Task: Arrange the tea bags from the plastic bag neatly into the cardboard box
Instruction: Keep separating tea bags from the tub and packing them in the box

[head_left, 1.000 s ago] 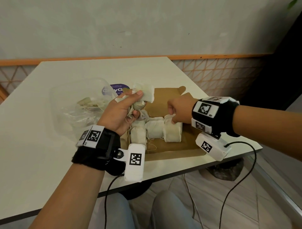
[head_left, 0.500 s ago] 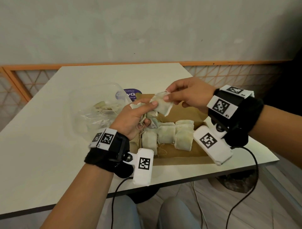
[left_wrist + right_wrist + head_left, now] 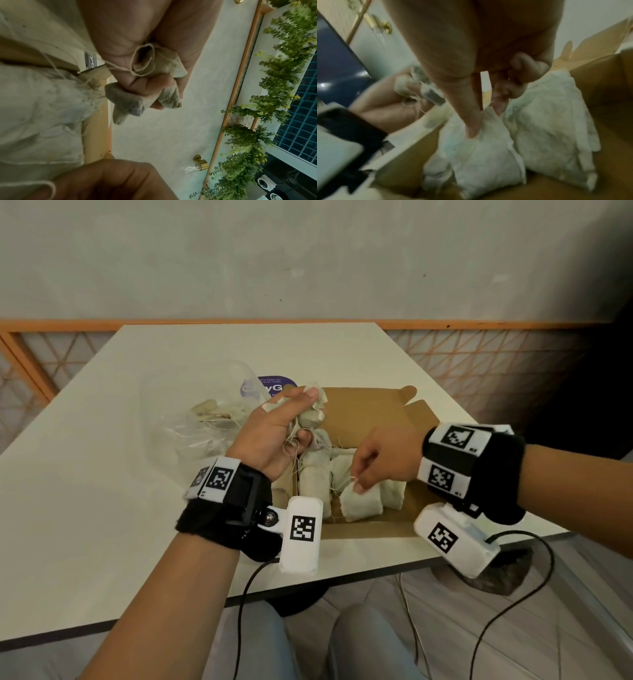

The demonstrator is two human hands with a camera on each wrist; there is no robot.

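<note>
An open brown cardboard box [image 3: 370, 412] lies on the white table [image 3: 102, 491]; several cream tea bags [image 3: 313, 482] stand in a row along its near side. My right hand [image 3: 376, 460] pinches the top corner of one tea bag [image 3: 361, 503] low in the box; the right wrist view shows the same tea bag [image 3: 484, 146] between thumb and forefinger. My left hand [image 3: 274, 433] hovers over the box's left edge and grips a bunch of tea bags [image 3: 311, 414] with loose strings; the left wrist view shows this crumpled bunch [image 3: 154, 81] in curled fingers. The clear plastic bag [image 3: 198, 419] lies to the left with more tea bags inside.
A purple round sticker [image 3: 270, 386] lies behind the plastic bag. The table's near edge [image 3: 342, 580] runs just below the box, with my knees beneath. Bare table surface stretches to the left and behind. An orange lattice rail [image 3: 479, 364] borders the far side.
My right hand took a tea bag from the left hand's bunch and carried it down into the box, beside the row. The left hand stayed above the box's left edge with its bunch.
</note>
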